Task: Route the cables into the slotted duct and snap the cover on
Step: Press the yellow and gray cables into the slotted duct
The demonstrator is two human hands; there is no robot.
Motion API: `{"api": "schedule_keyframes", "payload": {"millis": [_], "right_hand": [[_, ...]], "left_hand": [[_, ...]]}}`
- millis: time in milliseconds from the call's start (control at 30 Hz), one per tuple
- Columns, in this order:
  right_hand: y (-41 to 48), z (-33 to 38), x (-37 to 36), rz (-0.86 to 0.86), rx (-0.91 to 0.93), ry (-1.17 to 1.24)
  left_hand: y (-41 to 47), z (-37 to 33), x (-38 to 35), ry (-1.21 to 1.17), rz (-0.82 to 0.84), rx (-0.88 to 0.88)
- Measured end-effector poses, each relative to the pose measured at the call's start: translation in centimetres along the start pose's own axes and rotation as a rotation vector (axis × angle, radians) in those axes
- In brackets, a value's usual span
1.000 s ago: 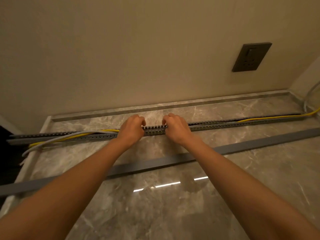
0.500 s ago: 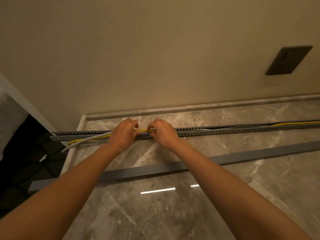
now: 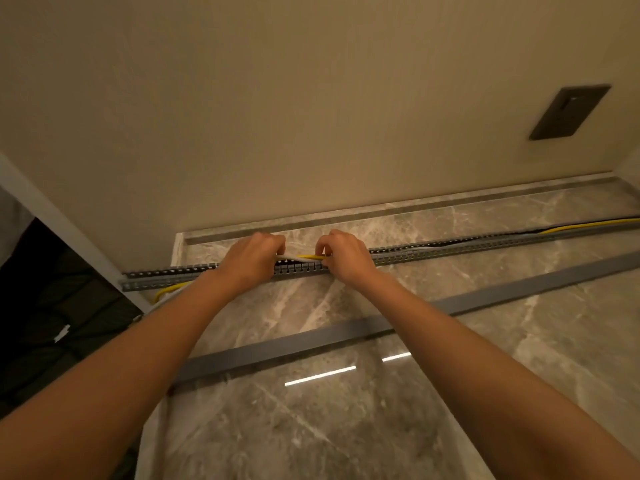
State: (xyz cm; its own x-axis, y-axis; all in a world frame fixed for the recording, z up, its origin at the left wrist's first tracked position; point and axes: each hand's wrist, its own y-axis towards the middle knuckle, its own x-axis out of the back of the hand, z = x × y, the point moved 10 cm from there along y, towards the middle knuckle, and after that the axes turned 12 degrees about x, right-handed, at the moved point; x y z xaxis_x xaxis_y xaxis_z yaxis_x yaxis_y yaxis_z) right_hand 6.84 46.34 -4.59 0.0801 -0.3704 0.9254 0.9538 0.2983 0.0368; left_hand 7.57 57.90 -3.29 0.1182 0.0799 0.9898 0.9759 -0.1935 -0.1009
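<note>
A long grey slotted duct (image 3: 450,252) lies along the back of the marble counter, parallel to the wall. A yellow cable (image 3: 310,257) and a grey-white cable (image 3: 433,249) run in it. My left hand (image 3: 251,258) and my right hand (image 3: 344,254) rest on the duct's left part, a short gap between them, fingers curled over the cables and pinching them at the duct's top. The yellow cable's end (image 3: 166,292) hangs out at the duct's left end. The flat grey cover (image 3: 346,336) lies loose on the counter, nearer to me.
The marble counter (image 3: 485,393) ends at a left edge near the duct's end, with a dark drop beyond it. A beige wall stands right behind the duct, with a dark socket plate (image 3: 568,110) at upper right.
Both hands have slid left along the duct, toward its left end. A second ago they pressed on the duct's top; now a short length of yellow cable shows between them.
</note>
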Motion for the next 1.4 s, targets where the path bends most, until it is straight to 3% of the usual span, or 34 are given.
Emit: {"api": "schedule_keyframes", "payload": {"millis": [167, 300, 400, 633, 800, 967, 1200, 1400], "right_hand": [[0.2, -0.5, -0.2, -0.019, -0.064, 0.049], [0.2, -1.0, -0.4, -0.036, -0.091, 0.099], [0.2, -1.2, -0.6, -0.039, -0.095, 0.116], [0.4, -1.3, -0.7, -0.021, -0.075, 0.135], [0.4, -0.6, -1.1, 0.043, -0.025, 0.067], [-0.1, 0.6, -1.5, 0.147, 0.001, -0.036], [0.0, 3.5, -0.1, 0.033, 0.054, -0.255], [2.0, 9.1, -2.7, 0.063, 0.137, -0.038]], "left_hand": [[-1.2, -2.2, 1.3, 0.173, -0.221, -0.22], [-0.9, -2.3, -0.8, 0.263, -0.109, -0.237], [-0.5, -2.0, -1.2, 0.198, -0.042, -0.239], [2.1, 1.0, -1.3, -0.393, 0.159, 0.094], [2.5, 0.8, -2.6, -0.4, 0.244, 0.162], [2.1, 0.1, -2.1, -0.26, 0.086, 0.172], [0.2, 3.1, 1.0, -0.484, -0.098, 0.141], [-2.0, 13.5, 4.5, -0.534, -0.382, 0.468]]}}
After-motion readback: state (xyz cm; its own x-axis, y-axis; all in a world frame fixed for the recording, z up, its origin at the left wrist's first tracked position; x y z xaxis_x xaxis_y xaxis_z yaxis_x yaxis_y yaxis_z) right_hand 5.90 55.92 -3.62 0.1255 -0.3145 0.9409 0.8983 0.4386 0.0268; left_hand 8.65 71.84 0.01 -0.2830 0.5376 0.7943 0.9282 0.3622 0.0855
